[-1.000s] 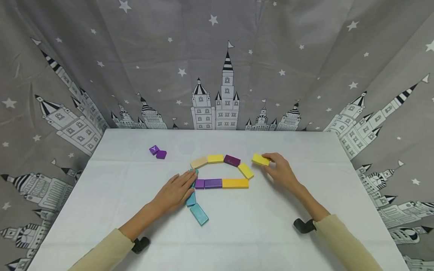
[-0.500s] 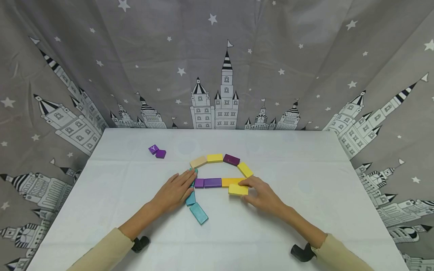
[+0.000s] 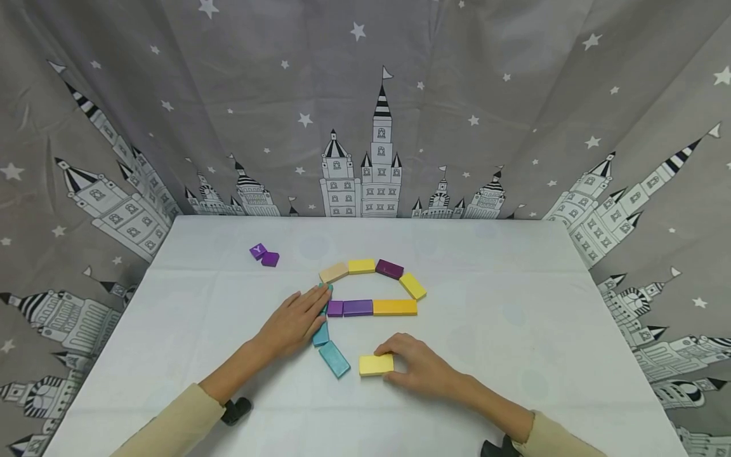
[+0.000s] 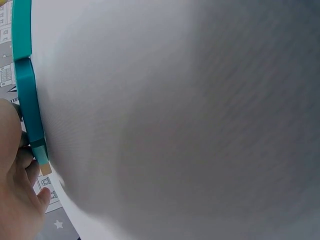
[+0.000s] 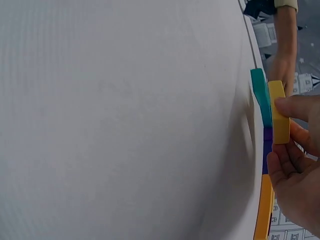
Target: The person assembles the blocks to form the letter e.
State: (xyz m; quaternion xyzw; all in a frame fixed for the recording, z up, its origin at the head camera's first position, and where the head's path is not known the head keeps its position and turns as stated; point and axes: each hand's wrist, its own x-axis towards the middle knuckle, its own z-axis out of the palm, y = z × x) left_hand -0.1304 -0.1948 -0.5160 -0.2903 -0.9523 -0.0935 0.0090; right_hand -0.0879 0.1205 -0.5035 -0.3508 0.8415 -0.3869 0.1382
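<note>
Thumb and fingers of my right hand [image 3: 421, 367] pinch a yellow block [image 3: 374, 365] by its right end, to the right of the lowest teal block [image 3: 334, 360]. In the right wrist view the yellow block [image 5: 279, 112] appears raised above the table. My left hand [image 3: 292, 322] rests with fairly straight fingers over the upper teal blocks, partly hiding them. An arc runs from there through a beige block [image 3: 334, 272], a yellow one, a dark purple one [image 3: 390, 268] and another yellow one. Two purple blocks and an orange block [image 3: 395, 307] form a straight row inside it.
Two small purple pieces [image 3: 270, 259] lie at the back left, one marked with a Y. A white cloth [image 3: 514, 285] covers the table. Behind it hangs a grey curtain [image 3: 457, 95] printed with castles and stars.
My right hand has carried the yellow block from right of the arc, over the orange block, down and left toward the lowest teal block. The left hand stays in place.
</note>
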